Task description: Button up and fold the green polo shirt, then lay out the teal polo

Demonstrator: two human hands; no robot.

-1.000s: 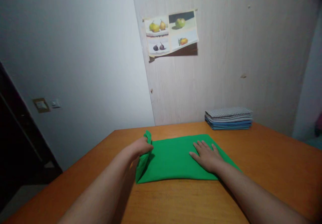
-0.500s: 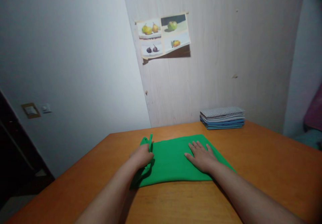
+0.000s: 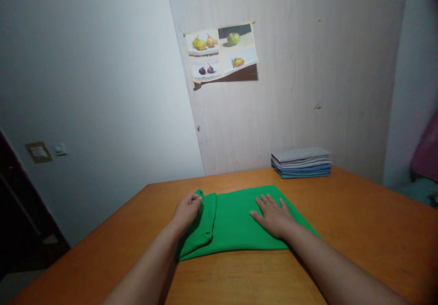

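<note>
A green piece of folded cloth [image 3: 236,223], perhaps a garment, lies on the wooden table in front of me. Its left end is turned over into a flap [image 3: 207,225] that rests on the rest of the cloth, slightly wrinkled. My left hand [image 3: 186,211] is at the outer left edge of that flap, with fingers curled and pinched on the fabric. Flat on the right half of the cloth lies my right hand [image 3: 275,216], its fingers spread and the palm pressing down. Part of the cloth under both hands is hidden.
A neat stack of folded cloths [image 3: 301,163], checked on top and blue below, stands at the table's back right. The orange-brown table [image 3: 362,218] reaches toward the wall. A sheet of fruit pictures [image 3: 221,51] hangs there, and a switch [image 3: 60,149] sits on the left wall.
The left end of the cloth, raised in my left hand before, now lies folded over to the right. My left hand has shifted slightly left to the fold; my right hand stays put.
</note>
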